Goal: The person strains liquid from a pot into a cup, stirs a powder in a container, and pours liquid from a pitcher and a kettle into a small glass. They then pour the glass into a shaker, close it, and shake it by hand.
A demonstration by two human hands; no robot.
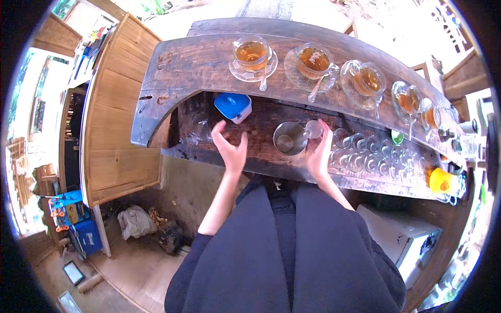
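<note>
My left hand (229,147) is held above the lower counter with its fingers apart and nothing between them. Just beyond its fingertips sits a plastic container (233,107) with a blue lid. My right hand (319,156) has its fingers curled against a small clear glass (313,129), next to the rim of a metal cup (290,139). How firmly the fingers grip the glass is partly hidden. The metal cup stands between my two hands, its inside visible from above.
Glass cups of tea (251,53) on saucers with spoons line the raised wooden counter (182,62). Several clear glasses (370,151) stand in rows to the right. A yellow container (440,180) is at the far right end. A wooden cabinet (125,109) rises on the left.
</note>
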